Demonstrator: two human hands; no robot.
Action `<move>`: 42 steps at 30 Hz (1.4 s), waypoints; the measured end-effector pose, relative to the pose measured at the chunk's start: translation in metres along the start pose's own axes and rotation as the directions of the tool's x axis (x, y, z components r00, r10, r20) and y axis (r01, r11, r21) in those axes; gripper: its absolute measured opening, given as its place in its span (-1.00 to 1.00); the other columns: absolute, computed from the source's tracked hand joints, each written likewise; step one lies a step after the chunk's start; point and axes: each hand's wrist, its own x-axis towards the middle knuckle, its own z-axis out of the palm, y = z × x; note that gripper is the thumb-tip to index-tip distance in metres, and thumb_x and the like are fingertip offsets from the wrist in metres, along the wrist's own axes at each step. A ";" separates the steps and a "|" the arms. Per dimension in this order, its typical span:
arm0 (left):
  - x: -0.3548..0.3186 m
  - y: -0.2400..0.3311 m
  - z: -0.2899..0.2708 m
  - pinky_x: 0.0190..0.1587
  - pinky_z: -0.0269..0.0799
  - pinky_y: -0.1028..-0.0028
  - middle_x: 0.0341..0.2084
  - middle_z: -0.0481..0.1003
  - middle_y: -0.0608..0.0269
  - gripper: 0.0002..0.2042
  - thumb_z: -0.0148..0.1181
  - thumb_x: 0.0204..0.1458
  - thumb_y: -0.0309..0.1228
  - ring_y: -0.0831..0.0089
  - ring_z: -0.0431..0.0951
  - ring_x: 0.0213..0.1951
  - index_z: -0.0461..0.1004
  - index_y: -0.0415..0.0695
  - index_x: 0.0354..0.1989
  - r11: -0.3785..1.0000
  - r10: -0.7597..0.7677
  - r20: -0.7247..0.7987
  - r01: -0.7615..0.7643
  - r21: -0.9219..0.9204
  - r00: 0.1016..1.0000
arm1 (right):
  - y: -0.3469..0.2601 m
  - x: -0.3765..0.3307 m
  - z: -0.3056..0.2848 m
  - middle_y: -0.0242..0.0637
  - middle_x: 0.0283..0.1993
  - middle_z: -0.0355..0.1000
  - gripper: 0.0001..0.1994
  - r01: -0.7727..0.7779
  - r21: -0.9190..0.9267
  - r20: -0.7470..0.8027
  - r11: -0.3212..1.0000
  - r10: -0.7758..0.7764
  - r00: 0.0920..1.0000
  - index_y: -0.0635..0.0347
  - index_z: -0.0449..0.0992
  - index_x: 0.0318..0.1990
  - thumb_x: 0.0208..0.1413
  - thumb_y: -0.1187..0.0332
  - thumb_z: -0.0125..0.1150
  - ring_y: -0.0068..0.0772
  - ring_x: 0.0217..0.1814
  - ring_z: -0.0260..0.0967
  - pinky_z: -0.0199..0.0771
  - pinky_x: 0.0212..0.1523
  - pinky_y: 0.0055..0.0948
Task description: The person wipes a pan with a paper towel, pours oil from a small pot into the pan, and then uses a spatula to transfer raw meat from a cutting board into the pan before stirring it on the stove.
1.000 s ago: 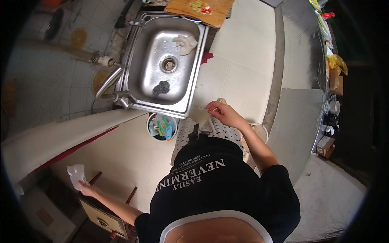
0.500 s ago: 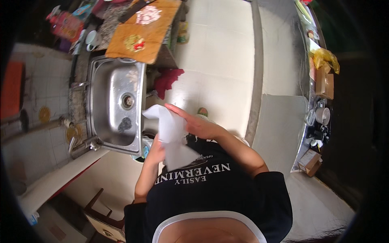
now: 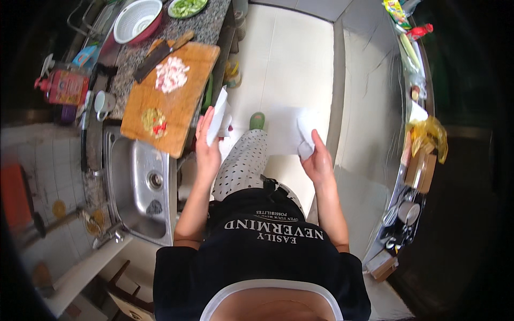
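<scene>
A white paper towel piece (image 3: 218, 120) is in my left hand (image 3: 209, 155), pressed between thumb and fingers beside the cutting board's right edge. My right hand (image 3: 320, 163), out over the floor, grips more white paper towel (image 3: 305, 134) between its thumb and fingers. A thin, blurred part of the paper extends left from it. Whether the two hands hold one sheet or separate pieces, I cannot tell.
On the left counter, a wooden cutting board (image 3: 190, 69) bears a cleaver (image 3: 155, 60), chopped pale meat (image 3: 171, 75) and chopped seasonings (image 3: 154, 122). A steel sink (image 3: 128, 176) adjoins it. Farther off are a white colander (image 3: 136, 21) and a plate of green slices (image 3: 187, 6).
My hands have moved apart and away from my body, the right one going right, with white paper in both. My view has shifted, showing more of the counter and my legs.
</scene>
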 end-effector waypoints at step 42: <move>0.782 0.062 0.405 -0.36 0.32 0.54 -0.47 0.38 0.33 -0.58 -0.28 0.07 -0.02 0.50 0.37 -0.44 0.34 -0.05 -0.15 0.032 -0.315 0.650 0.693 -0.720 0.691 | -0.498 0.711 0.179 -0.50 -0.63 0.15 -0.81 -0.324 -0.330 0.464 0.887 0.451 0.762 0.11 0.22 -0.44 0.12 0.23 -0.21 -0.63 -0.62 0.05 0.10 -0.60 -0.67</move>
